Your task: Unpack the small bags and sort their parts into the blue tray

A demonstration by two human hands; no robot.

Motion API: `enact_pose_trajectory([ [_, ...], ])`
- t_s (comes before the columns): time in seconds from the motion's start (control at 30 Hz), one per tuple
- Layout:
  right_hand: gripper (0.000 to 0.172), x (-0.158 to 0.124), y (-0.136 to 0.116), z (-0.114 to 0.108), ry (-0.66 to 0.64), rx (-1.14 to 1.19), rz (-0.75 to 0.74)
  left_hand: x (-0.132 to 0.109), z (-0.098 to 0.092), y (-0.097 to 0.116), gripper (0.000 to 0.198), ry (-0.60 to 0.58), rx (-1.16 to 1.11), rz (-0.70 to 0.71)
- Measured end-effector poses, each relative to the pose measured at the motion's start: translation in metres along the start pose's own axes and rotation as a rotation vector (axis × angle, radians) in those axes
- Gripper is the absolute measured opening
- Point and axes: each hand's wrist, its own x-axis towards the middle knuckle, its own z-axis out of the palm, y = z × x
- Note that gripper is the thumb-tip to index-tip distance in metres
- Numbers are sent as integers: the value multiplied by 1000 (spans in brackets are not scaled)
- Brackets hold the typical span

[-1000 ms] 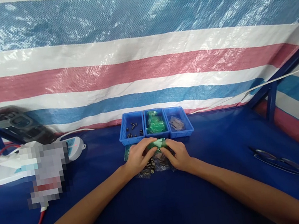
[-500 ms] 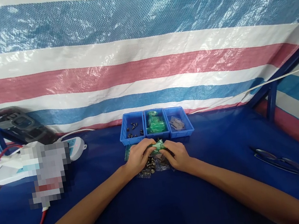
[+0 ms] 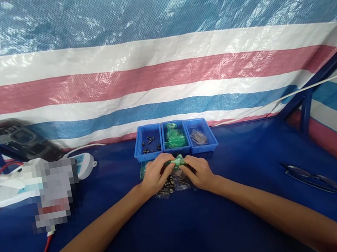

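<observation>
Between my fingertips is a small green plastic packet (image 3: pixel 178 160). My left hand (image 3: pixel 156 174) pinches its left side, and my right hand (image 3: pixel 200 171) pinches its right side. Below the hands, clear bags of small dark metal parts (image 3: pixel 170 185) lie on the blue table, partly covered by the fingers. Another green packet (image 3: pixel 143 169) shows beside my left hand. Just beyond stand three blue trays: the left tray (image 3: pixel 139 157) holds small dark screw-like parts, the middle tray (image 3: pixel 177 151) green packets, and the right tray (image 3: pixel 203 149) clear packets with flat greyish pieces.
A pair of glasses (image 3: pixel 316 179) lies at the right. On the left are a white power strip (image 3: pixel 86 165), red and white cables, a blurred-out item (image 3: pixel 54 189) and a dark bagged device (image 3: pixel 23 138). A striped sheet (image 3: pixel 159 75) hangs behind the table.
Both hands keep their pinch on the green packet; it looks slightly turned between the fingers. The whole view has shifted a little.
</observation>
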Motion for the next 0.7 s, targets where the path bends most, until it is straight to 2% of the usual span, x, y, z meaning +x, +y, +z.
enact_pose_trajectory([
  [0.23, 12, 0, -1, -2, 11, 10, 8, -1, 2, -3, 21, -16, -25, 36],
  [0.7, 15, 2, -1, -1, -23, 5, 18, -1, 1, 0, 16, -13, 50, -9],
])
